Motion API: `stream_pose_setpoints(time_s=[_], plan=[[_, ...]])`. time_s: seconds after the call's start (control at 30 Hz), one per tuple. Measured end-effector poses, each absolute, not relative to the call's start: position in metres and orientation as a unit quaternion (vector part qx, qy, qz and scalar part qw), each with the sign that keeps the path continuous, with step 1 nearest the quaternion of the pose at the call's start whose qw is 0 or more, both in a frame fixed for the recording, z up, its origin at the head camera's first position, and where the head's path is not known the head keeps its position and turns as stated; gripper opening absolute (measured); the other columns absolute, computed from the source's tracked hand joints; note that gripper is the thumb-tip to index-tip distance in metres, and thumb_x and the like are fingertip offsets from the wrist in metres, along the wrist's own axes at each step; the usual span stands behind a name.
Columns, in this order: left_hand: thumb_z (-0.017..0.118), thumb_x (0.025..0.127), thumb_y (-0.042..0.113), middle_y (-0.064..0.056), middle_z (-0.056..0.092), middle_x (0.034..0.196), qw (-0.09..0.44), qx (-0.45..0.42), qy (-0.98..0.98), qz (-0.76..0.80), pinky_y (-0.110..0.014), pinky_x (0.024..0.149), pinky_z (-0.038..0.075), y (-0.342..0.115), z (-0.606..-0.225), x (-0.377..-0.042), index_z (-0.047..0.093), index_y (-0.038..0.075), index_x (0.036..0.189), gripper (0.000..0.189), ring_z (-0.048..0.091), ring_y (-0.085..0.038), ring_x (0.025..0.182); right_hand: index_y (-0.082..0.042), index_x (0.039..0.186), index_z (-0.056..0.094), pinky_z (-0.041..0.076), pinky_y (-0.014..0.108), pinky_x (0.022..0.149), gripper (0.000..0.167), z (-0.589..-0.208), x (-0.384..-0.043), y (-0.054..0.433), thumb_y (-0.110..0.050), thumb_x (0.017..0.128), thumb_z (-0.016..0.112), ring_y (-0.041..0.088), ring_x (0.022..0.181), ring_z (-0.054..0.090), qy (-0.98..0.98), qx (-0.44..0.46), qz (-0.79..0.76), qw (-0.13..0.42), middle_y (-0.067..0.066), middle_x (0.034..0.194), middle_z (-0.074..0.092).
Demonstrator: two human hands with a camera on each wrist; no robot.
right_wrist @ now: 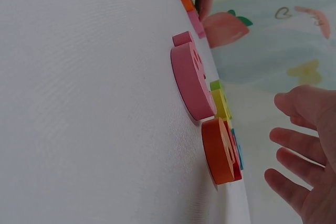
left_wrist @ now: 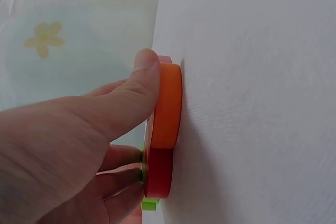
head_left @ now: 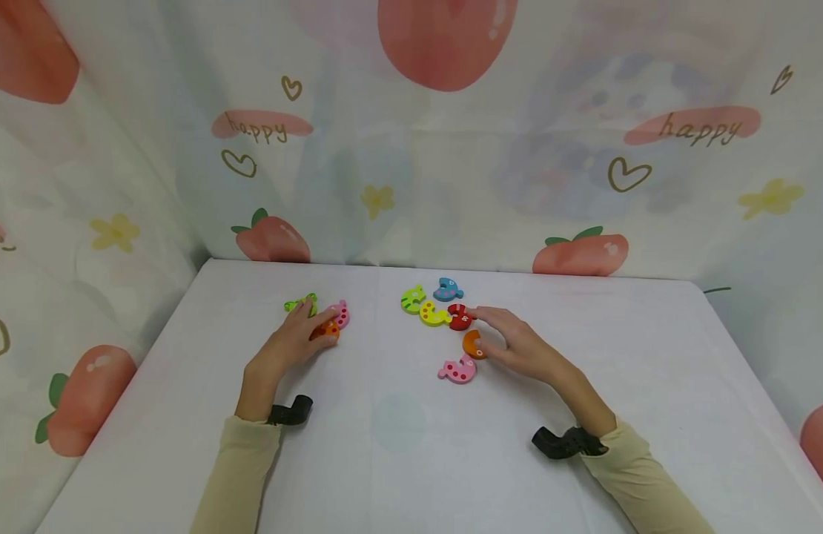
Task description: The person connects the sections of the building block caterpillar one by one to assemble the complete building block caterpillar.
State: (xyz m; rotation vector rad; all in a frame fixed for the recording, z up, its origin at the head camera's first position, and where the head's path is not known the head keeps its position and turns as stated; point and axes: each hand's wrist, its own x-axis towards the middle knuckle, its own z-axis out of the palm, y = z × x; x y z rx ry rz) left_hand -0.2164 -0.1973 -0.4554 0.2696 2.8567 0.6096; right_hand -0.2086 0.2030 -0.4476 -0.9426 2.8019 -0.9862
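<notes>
In the head view my left hand (head_left: 288,341) lies over a small cluster of painted toy pieces. Its thumb presses on an orange spotted piece (left_wrist: 167,106), and its other fingertips touch a red piece (left_wrist: 160,172) beside that one. A pink spotted piece (head_left: 342,314) and a green piece (head_left: 309,302) sit at the fingers' far side, partly covered. My right hand (head_left: 521,345) hovers with fingers spread beside a second group. Nearest to it are a red piece (head_left: 460,317) and an orange round piece (right_wrist: 217,150); a pink spotted piece (right_wrist: 190,80) lies beside the orange one.
Farther back in the right group are a blue fish-shaped piece (head_left: 447,290), a green striped piece (head_left: 413,300) and a yellow spotted piece (head_left: 434,314). All rest on a white-covered table (head_left: 385,475). A printed curtain (head_left: 451,185) stands along its back edge.
</notes>
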Motion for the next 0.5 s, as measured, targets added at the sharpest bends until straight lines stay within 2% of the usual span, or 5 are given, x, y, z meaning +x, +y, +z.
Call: stream_pose_setpoints(time_s=[0.5], plan=[[0.065,0.092,0.035,-0.027,0.017,0.159,0.094,0.097,0.965,0.226,-0.069,0.11,0.025,-0.2003,-0.4568,-0.2153,0.043,0.021,0.147,0.062,0.012,-0.047,0.148,-0.002,0.14,0.048,0.047,0.055,0.102,0.053,-0.451,-0.2088,0.2034,-0.011,0.091,0.065,0.036,0.131,0.047,0.896,-0.308,-0.319,0.009,0.018,0.141,0.052]])
